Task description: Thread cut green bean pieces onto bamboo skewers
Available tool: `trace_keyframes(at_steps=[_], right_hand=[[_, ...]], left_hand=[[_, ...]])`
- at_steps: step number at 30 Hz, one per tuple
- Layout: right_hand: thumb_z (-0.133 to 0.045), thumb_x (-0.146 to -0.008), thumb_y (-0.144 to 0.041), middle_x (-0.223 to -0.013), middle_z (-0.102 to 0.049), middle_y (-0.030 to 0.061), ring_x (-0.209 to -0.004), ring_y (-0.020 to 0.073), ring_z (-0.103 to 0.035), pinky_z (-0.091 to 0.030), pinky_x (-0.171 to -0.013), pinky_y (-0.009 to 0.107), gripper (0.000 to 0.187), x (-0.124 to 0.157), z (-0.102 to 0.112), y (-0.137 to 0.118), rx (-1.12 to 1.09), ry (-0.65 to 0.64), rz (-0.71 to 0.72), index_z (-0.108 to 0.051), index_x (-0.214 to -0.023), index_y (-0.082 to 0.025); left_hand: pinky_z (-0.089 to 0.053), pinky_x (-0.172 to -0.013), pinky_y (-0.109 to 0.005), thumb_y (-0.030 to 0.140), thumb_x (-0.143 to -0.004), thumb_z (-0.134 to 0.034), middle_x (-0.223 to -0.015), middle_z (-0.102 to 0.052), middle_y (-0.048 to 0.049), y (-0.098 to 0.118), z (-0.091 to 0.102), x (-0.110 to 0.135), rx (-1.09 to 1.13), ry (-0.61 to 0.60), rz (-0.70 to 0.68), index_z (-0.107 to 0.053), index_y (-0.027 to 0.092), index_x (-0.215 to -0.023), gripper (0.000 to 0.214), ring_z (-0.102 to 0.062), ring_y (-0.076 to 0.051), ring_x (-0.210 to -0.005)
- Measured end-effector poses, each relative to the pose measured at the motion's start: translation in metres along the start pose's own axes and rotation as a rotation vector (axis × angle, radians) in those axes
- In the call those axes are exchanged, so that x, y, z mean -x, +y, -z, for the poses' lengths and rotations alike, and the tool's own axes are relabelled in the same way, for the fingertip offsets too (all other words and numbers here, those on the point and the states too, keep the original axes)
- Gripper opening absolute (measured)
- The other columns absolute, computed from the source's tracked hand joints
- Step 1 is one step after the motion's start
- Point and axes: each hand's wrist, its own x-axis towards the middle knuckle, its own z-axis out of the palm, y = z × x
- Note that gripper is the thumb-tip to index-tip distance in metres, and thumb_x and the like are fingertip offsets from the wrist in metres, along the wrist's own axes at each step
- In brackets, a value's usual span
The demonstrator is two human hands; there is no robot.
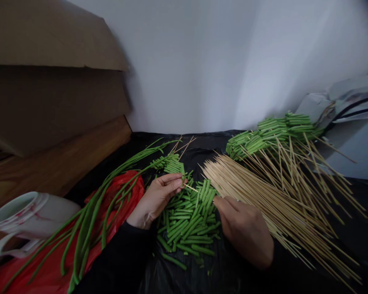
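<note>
My left hand [159, 198] is closed in a pinch on a short green bean piece [183, 179] over the middle of the pile. From its fingertips a thin bamboo skewer [190, 188] runs right toward a row of upright bean pieces [206, 197], which look threaded on it. My right hand [243, 226] is closed at the right end of that row, its fingers curled around the skewer's hidden part. Below both hands lies a heap of cut green beans [184, 226]. Behind my left hand rest finished-looking bean skewers [171, 164].
A thick bundle of bare skewers [263, 192] lies to the right, with stacked bean skewers [272, 132] behind it. Long whole beans [92, 212] lie on a red plastic bag [122, 196] at left. A white mug [49, 210] and cardboard box [58, 102] stand farther left.
</note>
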Motion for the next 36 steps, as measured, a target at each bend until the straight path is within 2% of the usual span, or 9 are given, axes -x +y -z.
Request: trace_keyframes(at_steps=[4, 8, 13, 19, 23, 29, 36], right_hand=[[-0.042, -0.090, -0.012, -0.065, -0.056, -0.0014, -0.054, 0.0122, -0.048, -0.025, -0.055, 0.031, 0.020, 0.002, 0.000, -0.001, -0.019, -0.015, -0.008, -0.061, -0.089, -0.019], [-0.042, -0.089, -0.011, -0.065, -0.056, -0.0011, -0.055, 0.0124, -0.049, -0.024, -0.055, 0.031, 0.021, 0.003, -0.002, -0.002, -0.037, -0.035, -0.030, -0.060, -0.084, -0.019], [-0.042, -0.090, -0.011, -0.065, -0.055, -0.0016, -0.054, 0.0126, -0.048, -0.024, -0.055, 0.031, 0.020, 0.001, -0.004, -0.001, -0.038, -0.024, -0.049, -0.059, -0.082, -0.020], [-0.040, -0.092, -0.013, -0.066, -0.055, -0.0011, -0.055, 0.0129, -0.048, -0.024, -0.055, 0.031, 0.021, 0.000, -0.001, 0.001, -0.048, -0.008, -0.043, -0.059, -0.085, -0.019], [-0.040, -0.092, -0.014, -0.065, -0.054, -0.0013, -0.054, 0.0124, -0.047, -0.024, -0.055, 0.030, 0.022, 0.001, -0.001, 0.000, -0.049, 0.016, -0.042, -0.059, -0.083, -0.019], [-0.040, -0.092, -0.012, -0.065, -0.055, -0.0008, -0.055, 0.0124, -0.048, -0.026, -0.056, 0.030, 0.021, 0.001, -0.002, -0.002, -0.060, 0.017, -0.044, -0.061, -0.088, -0.017], [-0.041, -0.090, -0.012, -0.065, -0.055, -0.0008, -0.054, 0.0125, -0.048, -0.025, -0.055, 0.030, 0.021, 0.001, -0.002, -0.004, -0.057, 0.030, -0.039, -0.060, -0.084, -0.018]], left_hand=[[-0.049, -0.067, -0.021, 0.019, -0.055, -0.087, -0.075, -0.074, -0.0045, -0.003, -0.001, 0.000, -0.071, 0.014, -0.053, -0.074, 0.013, -0.083, 0.031, -0.066, -0.011, -0.069], [-0.049, -0.069, -0.023, 0.024, -0.055, -0.087, -0.079, -0.075, -0.0066, -0.008, 0.000, -0.002, -0.131, 0.013, -0.049, -0.074, 0.013, -0.085, 0.034, -0.066, -0.013, -0.070], [-0.050, -0.072, -0.022, 0.024, -0.059, -0.085, -0.082, -0.074, -0.0055, -0.014, -0.002, -0.004, -0.069, -0.008, -0.048, -0.072, 0.015, -0.093, 0.037, -0.067, -0.013, -0.076], [-0.048, -0.066, -0.018, 0.026, -0.062, -0.084, -0.073, -0.067, -0.0008, -0.013, -0.005, 0.001, -0.035, 0.018, -0.015, -0.071, 0.013, -0.076, 0.023, -0.061, -0.008, -0.068], [-0.048, -0.065, -0.017, 0.025, -0.061, -0.085, -0.072, -0.066, -0.0008, -0.012, -0.005, 0.002, 0.001, -0.035, 0.026, -0.072, 0.013, -0.074, 0.022, -0.059, -0.007, -0.067], [-0.047, -0.065, -0.017, 0.023, -0.062, -0.084, -0.069, -0.065, -0.0010, -0.016, -0.007, 0.002, 0.039, -0.048, 0.017, -0.071, 0.011, -0.071, 0.020, -0.057, -0.006, -0.064], [-0.045, -0.066, -0.018, 0.025, -0.061, -0.085, -0.069, -0.064, -0.0008, -0.023, -0.018, 0.008, 0.014, -0.074, 0.052, -0.071, 0.011, -0.069, 0.021, -0.056, -0.007, -0.064]])
